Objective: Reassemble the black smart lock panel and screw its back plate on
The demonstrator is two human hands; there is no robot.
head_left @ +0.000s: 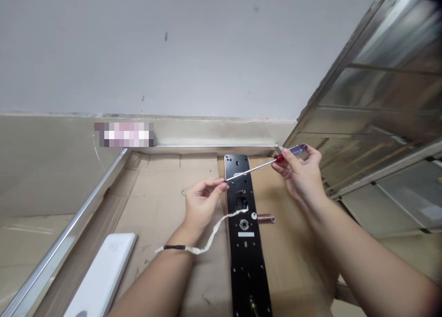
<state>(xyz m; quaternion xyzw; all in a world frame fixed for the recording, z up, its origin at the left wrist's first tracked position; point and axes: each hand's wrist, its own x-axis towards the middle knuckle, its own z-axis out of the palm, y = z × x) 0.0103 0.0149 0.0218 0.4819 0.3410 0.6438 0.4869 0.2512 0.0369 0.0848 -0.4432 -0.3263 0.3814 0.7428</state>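
A screwdriver (255, 168) with a red and purple clear handle is held slantwise above a long black panel (247, 261). My right hand (302, 169) grips its handle. The fingertips of my left hand (205, 197) pinch at the shaft's tip, near the panel's upper left edge; any small part there is too small to make out. A white wrapped cable (214, 234) runs from an opening in the panel across to my left wrist. A copper-coloured handle (266, 219) sticks out from under the panel's right side.
Brown cardboard (165, 188) covers the work surface, edged by a metal rail (79, 220) at left and back. A white oblong object (103, 271) lies at lower left. Behind stands a pale wall (172, 54); shiny panels (390, 77) are at right.
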